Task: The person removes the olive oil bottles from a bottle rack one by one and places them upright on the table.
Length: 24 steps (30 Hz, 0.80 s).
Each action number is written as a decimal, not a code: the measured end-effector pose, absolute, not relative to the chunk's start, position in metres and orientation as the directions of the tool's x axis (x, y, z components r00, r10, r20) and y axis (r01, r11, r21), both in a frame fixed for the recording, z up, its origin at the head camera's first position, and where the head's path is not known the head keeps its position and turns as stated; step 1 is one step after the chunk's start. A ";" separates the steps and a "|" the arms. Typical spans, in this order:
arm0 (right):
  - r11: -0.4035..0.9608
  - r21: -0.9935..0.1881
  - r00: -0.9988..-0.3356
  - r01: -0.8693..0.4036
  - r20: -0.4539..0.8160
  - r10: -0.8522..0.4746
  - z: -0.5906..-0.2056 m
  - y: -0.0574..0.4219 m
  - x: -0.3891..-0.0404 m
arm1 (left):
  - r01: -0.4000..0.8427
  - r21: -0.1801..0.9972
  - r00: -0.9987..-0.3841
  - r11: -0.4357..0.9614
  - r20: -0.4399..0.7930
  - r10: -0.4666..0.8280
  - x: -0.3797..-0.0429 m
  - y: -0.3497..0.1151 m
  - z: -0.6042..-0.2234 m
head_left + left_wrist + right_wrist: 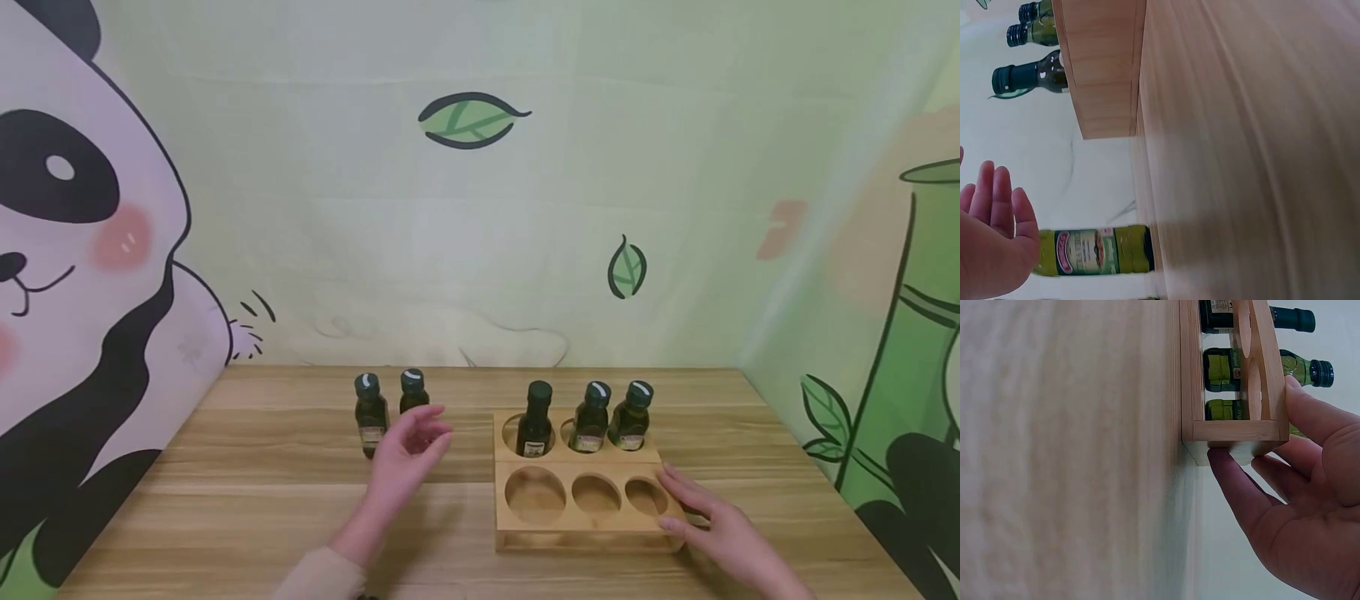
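Observation:
A two-tier wooden bottle rack (534, 525) stands on the table. Its back row holds a dark long-necked bottle (537, 421) on the left and two green bottles with dark caps (591, 417) (631, 417) beside it. Three round holes in the lower front row have no bottle. My right hand (720, 529) grips the rack's right end, thumb at the top edge and fingers against the side (1310, 494). Left of the rack, my left hand (408, 454) hovers with fingers loosely bent, holding nothing. It partly hides a labelled green bottle (413, 392); another bottle (371, 417) stands to its left.
The wood-grain table (247, 483) runs back to a cloth backdrop (360, 167) printed with a panda and leaves. Both loose bottles stand upright near the table's back left. Table surface shows between them and the rack.

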State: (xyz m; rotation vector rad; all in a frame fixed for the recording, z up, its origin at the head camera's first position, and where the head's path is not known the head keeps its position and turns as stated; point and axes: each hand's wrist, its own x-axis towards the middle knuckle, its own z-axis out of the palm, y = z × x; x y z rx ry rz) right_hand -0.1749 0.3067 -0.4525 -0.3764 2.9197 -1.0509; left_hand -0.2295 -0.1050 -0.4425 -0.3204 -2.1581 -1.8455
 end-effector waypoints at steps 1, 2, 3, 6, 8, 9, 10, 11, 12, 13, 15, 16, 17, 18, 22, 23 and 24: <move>0.745 -0.628 -0.970 -0.223 0.068 -0.233 -0.452 0.307 -0.175 | 0.347 0.925 -0.936 0.157 0.352 -0.005 -0.230 -0.103 -0.443; 0.745 -0.629 -0.971 -0.222 0.071 -0.230 -0.452 0.306 -0.175 | 0.352 0.923 -0.935 0.156 0.355 0.006 -0.231 -0.100 -0.443; 0.746 -0.625 -0.970 -0.227 0.077 -0.231 -0.453 0.306 -0.175 | 0.360 0.920 -0.932 0.151 0.362 0.017 -0.232 -0.098 -0.443; 0.747 -0.620 -0.968 -0.241 0.095 -0.234 -0.453 0.306 -0.175 | 0.387 0.910 -0.922 0.149 0.384 0.045 -0.235 -0.090 -0.444; 0.748 -0.615 -0.966 -0.249 0.107 -0.234 -0.453 0.306 -0.175 | 0.407 0.900 -0.913 0.154 0.403 0.060 -0.237 -0.085 -0.445; 0.750 -0.611 -0.966 -0.252 0.111 -0.234 -0.453 0.306 -0.175 | 0.412 0.898 -0.911 0.155 0.407 0.067 -0.239 -0.082 -0.445; 0.749 -0.612 -0.966 -0.253 0.113 -0.234 -0.453 0.306 -0.175 | 0.416 0.896 -0.909 0.154 0.409 0.075 -0.240 -0.080 -0.444; 0.749 -0.612 -0.965 -0.255 0.115 -0.234 -0.454 0.306 -0.175 | 0.417 0.896 -0.909 0.151 0.409 0.081 -0.241 -0.077 -0.444; 0.748 -0.613 -0.966 -0.253 0.114 -0.233 -0.454 0.306 -0.175 | 0.415 0.897 -0.910 0.153 0.406 0.087 -0.242 -0.075 -0.443; 0.747 -0.615 -0.966 -0.251 0.113 -0.232 -0.454 0.306 -0.175 | 0.410 0.899 -0.912 0.154 0.400 0.092 -0.242 -0.072 -0.442; 0.745 -0.620 -0.967 -0.247 0.110 -0.229 -0.454 0.306 -0.175 | 0.396 0.905 -0.918 0.158 0.383 0.102 -0.243 -0.067 -0.441; 0.744 -0.622 -0.968 -0.244 0.108 -0.228 -0.454 0.306 -0.175 | 0.390 0.906 -0.920 0.164 0.377 0.107 -0.244 -0.065 -0.440; 0.744 -0.622 -0.968 -0.244 0.109 -0.227 -0.454 0.306 -0.175 | 0.385 0.907 -0.922 0.172 0.370 0.112 -0.245 -0.062 -0.440; 0.744 -0.622 -0.968 -0.244 0.108 -0.227 -0.454 0.306 -0.175 | 0.380 0.907 -0.924 0.178 0.364 0.117 -0.246 -0.060 -0.439; 0.745 -0.620 -0.967 -0.248 0.111 -0.230 -0.454 0.306 -0.175 | 0.386 0.905 -0.921 0.181 0.366 0.136 -0.250 -0.052 -0.438; 0.745 -0.619 -0.967 -0.249 0.111 -0.230 -0.454 0.307 -0.175 | 0.385 0.906 -0.921 0.179 0.364 0.138 -0.250 -0.050 -0.437; 0.745 -0.620 -0.967 -0.246 0.108 -0.230 -0.454 0.307 -0.175 | 0.381 0.907 -0.922 0.178 0.361 0.138 -0.251 -0.048 -0.437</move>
